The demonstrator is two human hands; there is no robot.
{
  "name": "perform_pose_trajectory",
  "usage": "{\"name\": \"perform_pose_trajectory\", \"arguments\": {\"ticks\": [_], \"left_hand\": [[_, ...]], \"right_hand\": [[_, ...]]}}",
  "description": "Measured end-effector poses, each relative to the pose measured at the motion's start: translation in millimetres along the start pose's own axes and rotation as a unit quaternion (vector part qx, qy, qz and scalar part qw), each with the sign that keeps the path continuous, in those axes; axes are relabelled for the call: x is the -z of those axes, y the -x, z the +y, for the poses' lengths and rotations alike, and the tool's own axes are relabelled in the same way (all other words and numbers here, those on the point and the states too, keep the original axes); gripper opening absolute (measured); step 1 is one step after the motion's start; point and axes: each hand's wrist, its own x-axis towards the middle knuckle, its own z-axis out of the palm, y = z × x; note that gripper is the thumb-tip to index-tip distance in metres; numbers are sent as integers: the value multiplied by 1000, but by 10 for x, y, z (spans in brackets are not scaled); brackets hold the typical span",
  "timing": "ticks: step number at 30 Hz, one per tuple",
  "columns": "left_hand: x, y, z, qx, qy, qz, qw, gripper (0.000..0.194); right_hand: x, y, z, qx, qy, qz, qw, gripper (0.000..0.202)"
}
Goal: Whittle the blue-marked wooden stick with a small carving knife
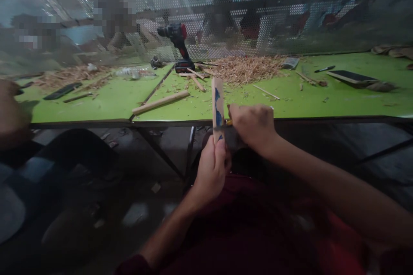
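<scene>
My left hand (213, 165) is closed around the lower end of a wooden strip (218, 94), which stands nearly upright in front of the table's edge. Blue patches mark the face of the strip. My right hand (253, 124) makes a fist just right of the wood, gripping a knife (229, 123). A bit of its yellowish handle shows, and its thin dark blade lies across the strip a little above my left fingers. Most of the handle is hidden inside the fist.
On the green table (109, 109) lie a round wooden stick (161, 102), a heap of shavings (247, 70), a phone (351, 77) and a pen (324, 69). A cordless drill (180, 47) stands before a perforated metal screen (267, 21). Another person's arm (13, 111) is at the left.
</scene>
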Motion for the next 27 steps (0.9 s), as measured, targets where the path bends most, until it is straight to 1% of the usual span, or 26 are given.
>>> {"name": "perform_pose_trajectory", "arguments": {"ticks": [3, 5, 7, 8, 10, 11, 12, 14, 16, 18, 20, 23, 25, 27], "left_hand": [[22, -13, 9, 9, 23, -13, 1000, 31], [31, -7, 20, 13, 35, -17, 999, 31], [34, 32, 32, 22, 36, -16, 999, 32], [32, 66, 38, 29, 35, -19, 999, 32], [22, 150, 54, 48, 37, -31, 998, 33], [15, 190, 62, 61, 40, -48, 996, 33], [6, 221, 69, 70, 43, -61, 995, 33], [-8, 249, 72, 70, 49, -67, 994, 33], [-15, 237, 52, 60, 57, -64, 995, 34], [-10, 218, 12, 60, 69, -71, 993, 33], [8, 215, -29, 57, 56, -85, 993, 31], [68, 240, -46, 19, -51, -112, 992, 30], [116, 256, -23, -5, -128, -132, 983, 29], [154, 260, 8, -16, -172, -140, 975, 27]], "right_hand": [[-36, -80, 27, 0, -3, 8, 1000, 30], [-76, -145, 60, 18, -12, 12, 1000, 31], [-104, -245, 155, 13, -4, 13, 1000, 32], [-104, -307, 234, -8, 8, 16, 1000, 33], [-68, -423, 438, -72, 36, 27, 996, 35], [-35, -461, 544, -107, 46, 40, 992, 37], [3, -475, 637, -131, 51, 56, 988, 37], [71, -414, 744, -154, 46, 89, 983, 34], [101, -252, 719, -150, 25, 90, 984, 31], [83, -54, 595, -123, -5, 51, 991, 31], [40, 103, 441, -95, -32, 5, 995, 32], [18, 194, 263, -63, -43, -33, 997, 31], [54, 196, 194, -58, -30, -30, 997, 29], [110, 197, 144, -67, -8, -15, 998, 29]]}}
